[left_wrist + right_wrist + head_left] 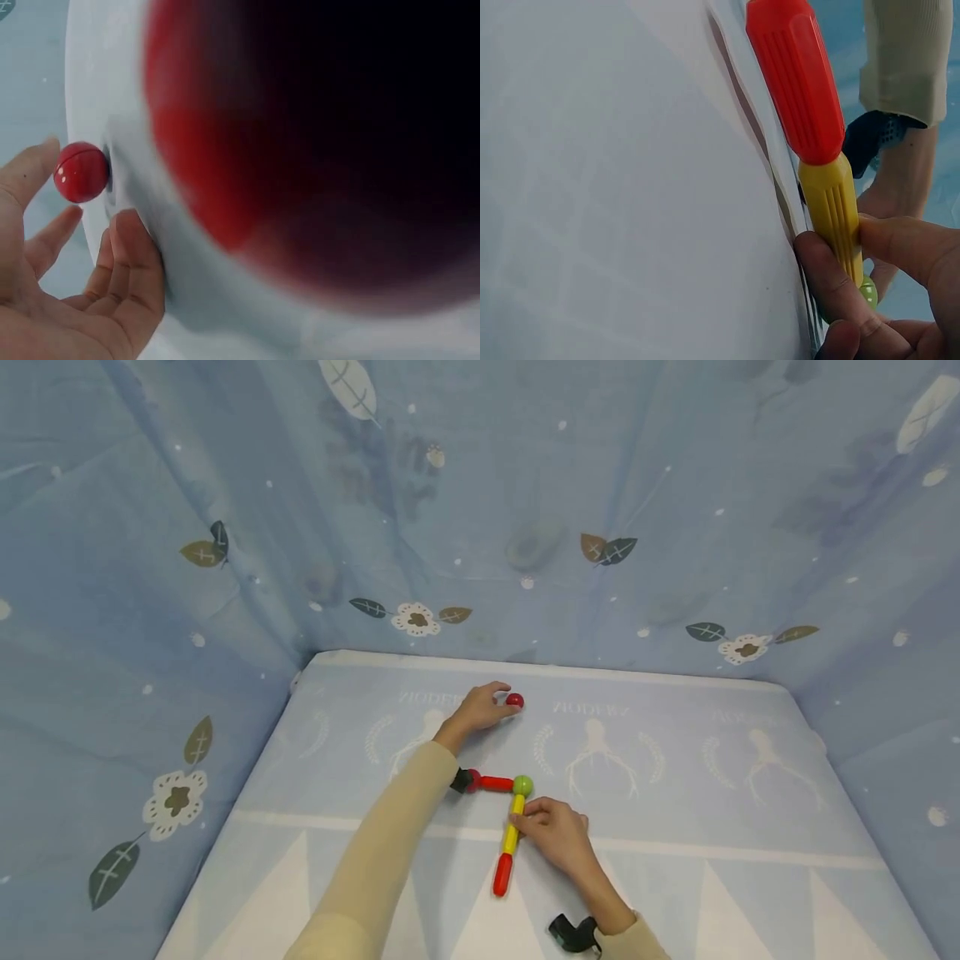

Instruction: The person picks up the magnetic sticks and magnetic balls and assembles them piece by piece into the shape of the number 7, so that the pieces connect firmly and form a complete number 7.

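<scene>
My left hand [480, 708] reaches to the far part of the table, its thumb and a finger spread around a glossy red ball [81, 172] at the fingertips. Closer in, my right hand [557, 833] pinches a yellow rod [832, 214] between thumb and fingers. One end of that rod meets a green ball [522, 786], the other a ribbed red rod [799, 82]. From the green ball a second red rod [496, 783] runs left to another red ball [473, 780], partly hidden by the left wrist. This ball looms large and blurred in the left wrist view.
The table [660, 827] wears a pale blue and white printed cloth. Blue patterned curtains [480, 510] hang behind it and on both sides. A black wrist camera [572, 933] juts from the right wrist, low over the table.
</scene>
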`<act>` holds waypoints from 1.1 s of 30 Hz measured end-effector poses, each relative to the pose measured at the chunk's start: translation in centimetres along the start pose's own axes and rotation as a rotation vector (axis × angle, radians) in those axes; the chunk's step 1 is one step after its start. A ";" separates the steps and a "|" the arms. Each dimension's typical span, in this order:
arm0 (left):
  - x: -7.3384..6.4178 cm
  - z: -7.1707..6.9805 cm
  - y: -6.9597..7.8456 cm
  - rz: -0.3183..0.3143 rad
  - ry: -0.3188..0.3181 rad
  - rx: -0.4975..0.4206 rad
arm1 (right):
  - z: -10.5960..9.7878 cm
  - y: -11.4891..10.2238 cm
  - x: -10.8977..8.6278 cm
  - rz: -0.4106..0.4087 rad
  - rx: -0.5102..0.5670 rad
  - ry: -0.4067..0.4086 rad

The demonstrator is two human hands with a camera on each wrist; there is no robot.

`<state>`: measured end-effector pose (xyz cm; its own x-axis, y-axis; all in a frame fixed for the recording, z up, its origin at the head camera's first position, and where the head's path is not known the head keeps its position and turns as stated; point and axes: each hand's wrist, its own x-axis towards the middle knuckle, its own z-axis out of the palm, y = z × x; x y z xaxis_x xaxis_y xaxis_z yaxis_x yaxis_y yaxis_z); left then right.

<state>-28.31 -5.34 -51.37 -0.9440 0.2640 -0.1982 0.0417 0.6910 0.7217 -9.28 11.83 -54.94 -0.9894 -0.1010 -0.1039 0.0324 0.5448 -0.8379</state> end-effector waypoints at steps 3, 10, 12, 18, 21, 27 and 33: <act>0.1 0.1 0.5 -0.008 0.007 0.057 | 0.0 -0.1 0.0 -0.002 -0.003 0.012; 0.2 0.5 1.1 -0.050 0.023 0.115 | -0.2 -0.3 -0.2 0.023 -0.004 0.014; -0.1 0.6 1.3 -0.054 0.020 0.104 | -0.3 -0.2 -0.3 0.031 0.001 0.017; -2.3 0.0 1.3 -0.033 0.007 0.064 | 0.1 0.2 -0.7 0.047 0.019 -0.003; -3.9 -0.7 1.2 -0.006 -0.016 0.033 | 0.2 0.1 -0.6 0.039 0.015 -0.001; -8.5 -1.5 0.5 0.015 -0.074 -0.011 | 0.1 -0.1 -0.2 0.028 0.002 0.009; -13.9 -1.5 -0.9 0.067 -0.070 -0.068 | 0.1 -0.3 0.0 0.018 0.000 0.008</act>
<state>-15.71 -10.65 -48.33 -0.9147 0.3558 -0.1919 0.0795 0.6239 0.7775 -9.32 11.61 -54.72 -0.9898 -0.0847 -0.1150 0.0504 0.5464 -0.8360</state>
